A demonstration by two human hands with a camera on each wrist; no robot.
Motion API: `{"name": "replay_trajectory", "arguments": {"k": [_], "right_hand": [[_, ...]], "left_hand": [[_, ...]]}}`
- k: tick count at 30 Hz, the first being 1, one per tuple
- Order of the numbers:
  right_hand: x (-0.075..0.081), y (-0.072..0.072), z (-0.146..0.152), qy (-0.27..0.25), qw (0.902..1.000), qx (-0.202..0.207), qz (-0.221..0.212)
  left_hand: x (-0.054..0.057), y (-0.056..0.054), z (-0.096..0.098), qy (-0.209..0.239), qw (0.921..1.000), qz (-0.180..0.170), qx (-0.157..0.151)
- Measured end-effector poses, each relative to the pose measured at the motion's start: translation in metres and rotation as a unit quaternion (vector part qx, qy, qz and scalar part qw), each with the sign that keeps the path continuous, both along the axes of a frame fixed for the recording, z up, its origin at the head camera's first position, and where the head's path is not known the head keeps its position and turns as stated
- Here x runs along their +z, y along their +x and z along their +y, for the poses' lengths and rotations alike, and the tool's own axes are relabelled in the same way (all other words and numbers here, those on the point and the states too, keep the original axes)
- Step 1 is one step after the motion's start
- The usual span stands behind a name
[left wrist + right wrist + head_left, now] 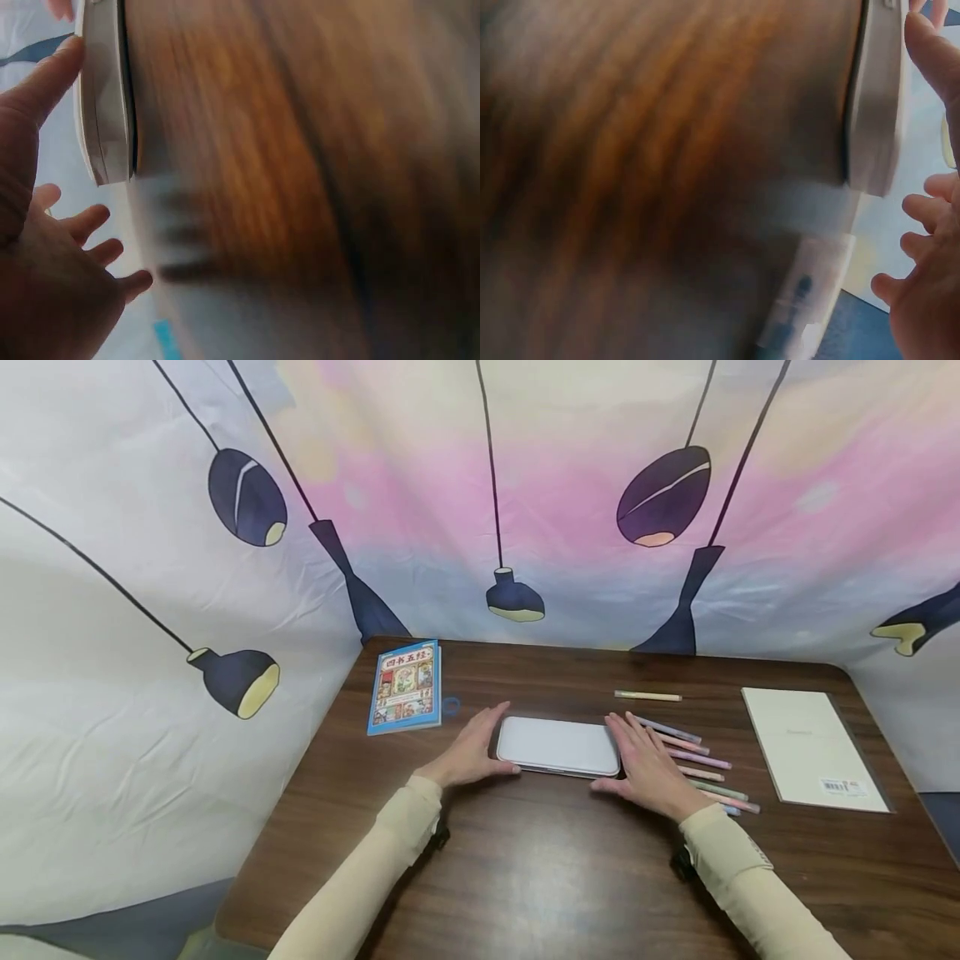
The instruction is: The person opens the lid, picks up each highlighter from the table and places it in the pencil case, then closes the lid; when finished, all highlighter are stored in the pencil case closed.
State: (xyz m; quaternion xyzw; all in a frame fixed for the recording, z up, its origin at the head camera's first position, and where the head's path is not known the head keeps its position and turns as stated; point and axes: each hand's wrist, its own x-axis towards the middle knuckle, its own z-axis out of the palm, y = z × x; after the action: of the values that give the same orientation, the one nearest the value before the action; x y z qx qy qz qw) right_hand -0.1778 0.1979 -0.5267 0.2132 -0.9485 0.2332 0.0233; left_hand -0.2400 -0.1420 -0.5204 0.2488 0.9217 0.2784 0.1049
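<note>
A flat white case with rounded corners lies lengthwise on the dark wooden table, a small catch just visible on its front side. At its left end is my left hand, fingers spread and thumb at the front corner. My right hand stands at the opposite end, its fingers extended along that side and over the tips of several pastel pens. In the left wrist view the thumb is against the rim of the case. The right wrist view has the thumb near the rim of the case.
A blue-bordered book lies at the back left, with a small blue ring beside it. One yellow pen is apart from the others, behind the right hand. A cream notepad with a barcode label lies at the right. Printed fabric hangs behind the table.
</note>
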Motion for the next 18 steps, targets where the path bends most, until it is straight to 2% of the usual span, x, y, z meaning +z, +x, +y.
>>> {"name": "replay_trajectory", "arguments": {"k": [3, 7, 13, 18], "right_hand": [[-0.007, -0.002, -0.002, -0.011, 0.9999, -0.003, -0.01], [-0.012, -0.005, 0.002, -0.021, 0.9994, -0.012, -0.024], [-0.015, -0.009, 0.004, -0.032, 0.9987, -0.01, -0.038], [-0.015, -0.01, 0.004, -0.039, 0.9985, -0.006, -0.037]], "left_hand": [[-0.001, -0.002, -0.003, 0.014, 0.9998, -0.011, -0.002], [-0.002, -0.006, -0.001, 0.016, 0.9997, -0.006, -0.015], [-0.002, -0.01, -0.001, 0.017, 0.9995, -0.017, -0.02], [-0.004, -0.008, -0.004, 0.011, 0.9993, -0.017, -0.031]]}}
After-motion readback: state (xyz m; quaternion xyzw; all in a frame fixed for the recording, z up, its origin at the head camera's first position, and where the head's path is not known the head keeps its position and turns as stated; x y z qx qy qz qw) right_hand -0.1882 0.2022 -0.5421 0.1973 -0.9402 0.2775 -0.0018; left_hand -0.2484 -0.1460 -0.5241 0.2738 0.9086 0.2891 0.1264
